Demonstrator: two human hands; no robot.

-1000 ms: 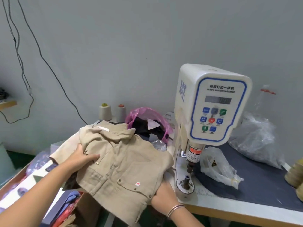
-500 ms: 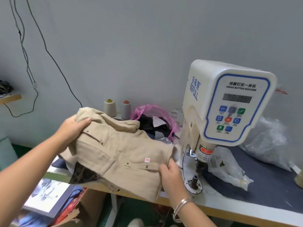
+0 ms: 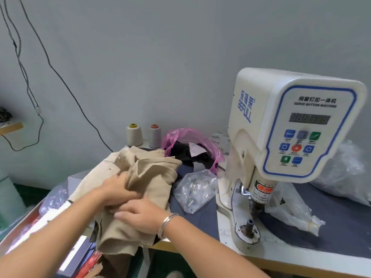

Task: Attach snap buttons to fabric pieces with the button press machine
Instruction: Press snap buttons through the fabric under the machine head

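Your left hand (image 3: 115,189) grips a bunched fold of the beige garment (image 3: 148,173), fingers curled into the cloth near its middle. Your right hand (image 3: 138,214) lies flat on the same garment just below and touching the left, fingers straight and pressing the fabric down; a silver bangle (image 3: 166,224) sits on that wrist. The garment is crumpled in a heap at the left end of the bench (image 3: 200,217), its lower edge hanging over the front edge, well left of the press. A small metal snap (image 3: 110,168) shows on the flat panel at its upper left. The servo button machine (image 3: 291,125) stands on the right part of the bench, lower die post (image 3: 249,223) bare, nothing under the punch. Between garment and machine lies a clear bag of snap parts (image 3: 193,190). Behind it a pink plastic bag (image 3: 192,141) holds dark cloth. 2 thread cones (image 3: 134,134) stand by the wall. A crumpled clear bag (image 3: 291,209) lies right of the die.
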